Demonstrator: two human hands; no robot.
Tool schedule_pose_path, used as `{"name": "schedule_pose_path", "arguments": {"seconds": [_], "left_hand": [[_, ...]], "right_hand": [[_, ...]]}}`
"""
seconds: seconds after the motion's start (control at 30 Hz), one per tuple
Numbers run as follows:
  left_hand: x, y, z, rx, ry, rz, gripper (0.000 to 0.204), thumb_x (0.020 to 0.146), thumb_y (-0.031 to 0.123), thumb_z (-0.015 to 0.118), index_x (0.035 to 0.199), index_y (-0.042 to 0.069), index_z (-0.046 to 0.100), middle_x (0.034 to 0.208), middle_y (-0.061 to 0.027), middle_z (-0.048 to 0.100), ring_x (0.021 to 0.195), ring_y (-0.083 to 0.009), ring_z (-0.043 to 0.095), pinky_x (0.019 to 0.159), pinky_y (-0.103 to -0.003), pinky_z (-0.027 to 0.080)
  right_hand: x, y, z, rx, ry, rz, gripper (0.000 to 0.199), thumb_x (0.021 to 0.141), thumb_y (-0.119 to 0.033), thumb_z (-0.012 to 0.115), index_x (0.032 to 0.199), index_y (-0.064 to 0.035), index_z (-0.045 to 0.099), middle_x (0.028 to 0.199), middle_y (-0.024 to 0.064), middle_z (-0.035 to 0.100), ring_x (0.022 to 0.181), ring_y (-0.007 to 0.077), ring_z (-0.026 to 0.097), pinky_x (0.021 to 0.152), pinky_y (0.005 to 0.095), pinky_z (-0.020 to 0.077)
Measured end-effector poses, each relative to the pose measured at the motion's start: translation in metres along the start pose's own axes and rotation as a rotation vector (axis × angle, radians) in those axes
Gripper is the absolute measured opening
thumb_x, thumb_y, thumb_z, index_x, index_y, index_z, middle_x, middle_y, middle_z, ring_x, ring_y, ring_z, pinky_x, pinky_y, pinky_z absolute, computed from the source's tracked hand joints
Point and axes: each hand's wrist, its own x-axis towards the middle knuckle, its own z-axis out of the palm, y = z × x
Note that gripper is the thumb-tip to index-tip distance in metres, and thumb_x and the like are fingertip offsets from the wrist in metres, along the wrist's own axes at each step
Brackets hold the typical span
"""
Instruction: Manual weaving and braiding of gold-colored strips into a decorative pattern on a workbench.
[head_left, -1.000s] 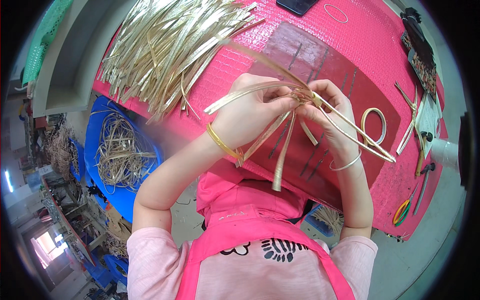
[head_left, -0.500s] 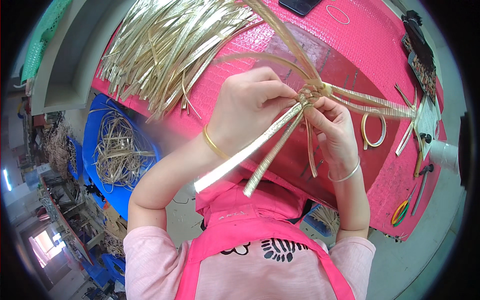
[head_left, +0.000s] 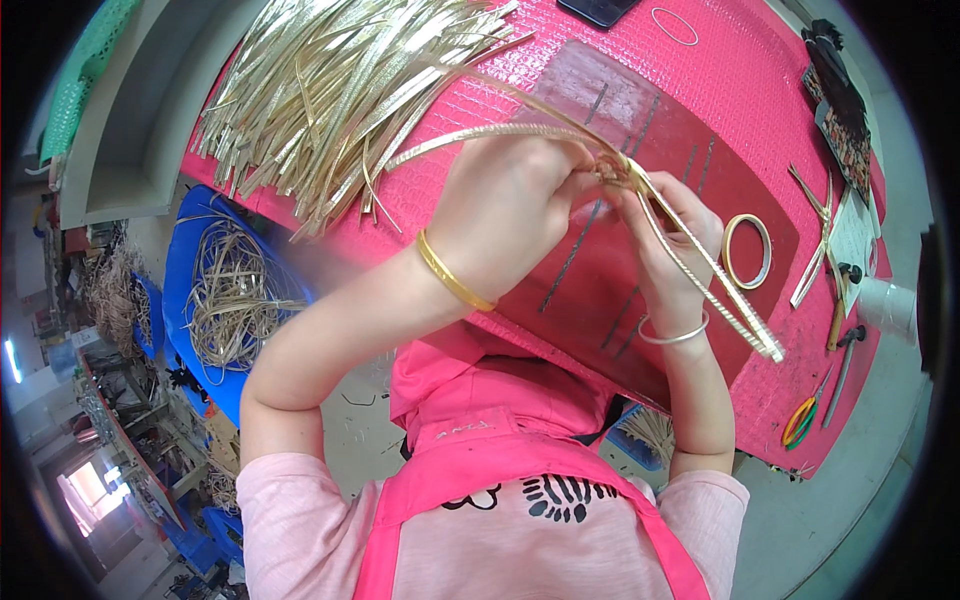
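Observation:
Between my two hands is a small woven knot of gold strips [head_left: 617, 170], held above a dark red mat [head_left: 570, 270]. My left hand [head_left: 525, 185], with a gold bangle at the wrist, pinches the knot from the left; its fingertips are partly hidden. My right hand [head_left: 670, 240], wearing a silver bangle, grips the knot from the right with thumb and fingers closed. Long strip ends run out from the knot: some trail up and left over my left hand, and two hang across my right hand toward the lower right.
A big pile of gold strips [head_left: 330, 100] covers the table's far left. Right of my hands lie a tape roll [head_left: 747, 252], gold-handled scissors [head_left: 822, 235], colourful-handled scissors [head_left: 800, 422] and a hammer [head_left: 848, 365]. A blue bin [head_left: 190, 290] of tangled strips stands left. A phone [head_left: 598, 10] lies at the back.
The woven piece has been turned in my hands. Strip ends that pointed toward me and right now trail left and lower right. My left hand has tilted over it.

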Motion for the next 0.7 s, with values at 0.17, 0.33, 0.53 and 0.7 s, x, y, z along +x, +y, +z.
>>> {"name": "schedule_pose_path", "arguments": {"seconds": [0.17,0.33,0.53,0.7], "left_hand": [[0.022,0.0,-0.022,-1.031,-0.365,-0.579,0.015,0.076,0.006,0.053,0.086,-0.004,0.058,0.069,-0.0065,0.059,0.06,-0.0111,0.055,0.054,-0.021,0.044],[0.015,0.006,-0.002,-1.034,-0.005,-0.592,0.01,0.075,0.004,0.052,0.075,-0.005,0.058,0.066,-0.0101,0.058,0.054,-0.0116,0.054,0.05,-0.02,0.044],[0.018,-0.009,0.016,-0.394,0.142,-0.025,0.015,0.071,0.003,0.055,0.084,-0.004,0.059,0.062,-0.0084,0.059,0.051,-0.0101,0.056,0.046,-0.019,0.045],[0.023,-0.006,-0.003,-0.886,-0.419,-0.468,0.021,0.075,0.015,0.058,0.085,-0.004,0.059,0.063,-0.0045,0.058,0.053,-0.006,0.053,0.047,-0.017,0.041]], "right_hand": [[0.011,-0.001,0.005,-0.385,0.242,-0.565,0.01,0.066,0.0,0.061,0.076,-0.0004,0.059,0.064,0.0098,0.055,0.053,0.0183,0.053,0.047,0.0256,0.041],[0.001,-0.006,0.011,0.179,0.108,-0.026,0.016,0.075,-0.004,0.058,0.089,0.0044,0.057,0.072,0.0009,0.059,0.065,0.0035,0.051,0.056,0.0171,0.0413],[0.01,-0.005,-0.012,0.456,-0.027,0.211,0.014,0.075,0.002,0.055,0.088,0.0065,0.055,0.08,0.007,0.059,0.069,0.0073,0.055,0.061,0.0179,0.0448],[0.014,-0.004,-0.028,0.505,-0.19,0.411,0.016,0.074,-0.003,0.058,0.087,0.0061,0.055,0.076,0.0079,0.059,0.066,0.0092,0.056,0.061,0.0193,0.0457]]}}
